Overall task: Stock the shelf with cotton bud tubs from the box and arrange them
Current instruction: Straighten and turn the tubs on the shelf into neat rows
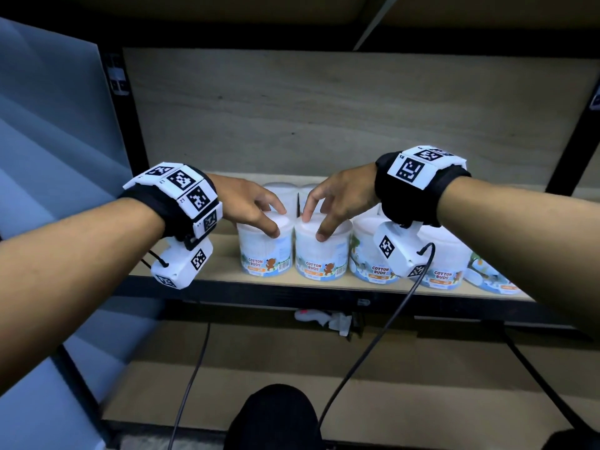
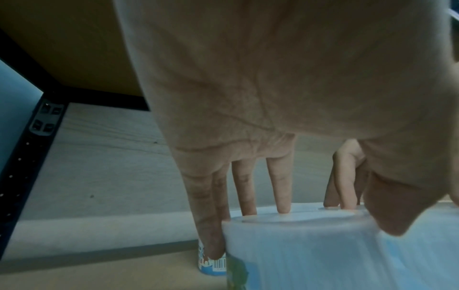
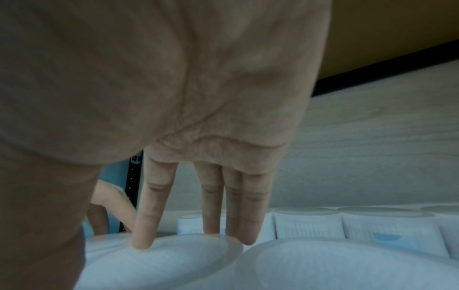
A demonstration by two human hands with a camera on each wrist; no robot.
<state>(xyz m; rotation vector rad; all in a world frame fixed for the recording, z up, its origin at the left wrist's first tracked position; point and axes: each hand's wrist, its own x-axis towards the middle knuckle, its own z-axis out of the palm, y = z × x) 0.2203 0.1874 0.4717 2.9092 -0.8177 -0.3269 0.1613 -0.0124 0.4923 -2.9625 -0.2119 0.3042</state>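
Observation:
White cotton bud tubs stand in a front row on the wooden shelf (image 1: 217,254), with more behind. My left hand (image 1: 256,206) grips the leftmost front tub (image 1: 264,254) from above. Its thumb is on the near rim, and its fingers (image 2: 282,192) reach over the lid of that tub (image 2: 323,251), the little finger running down its side. My right hand (image 1: 328,206) touches the second tub (image 1: 321,258). Its straight fingers (image 3: 151,212) rest their tips on that lid (image 3: 161,261), the thumb at the near edge.
Three more front tubs (image 1: 373,258) extend to the right, partly behind my right wrist camera. Back-row tubs (image 1: 281,191) stand close behind. A black upright post (image 1: 130,131) bounds the shelf on the left, with bare board beside it. Cables (image 1: 373,345) hang over the lower shelf.

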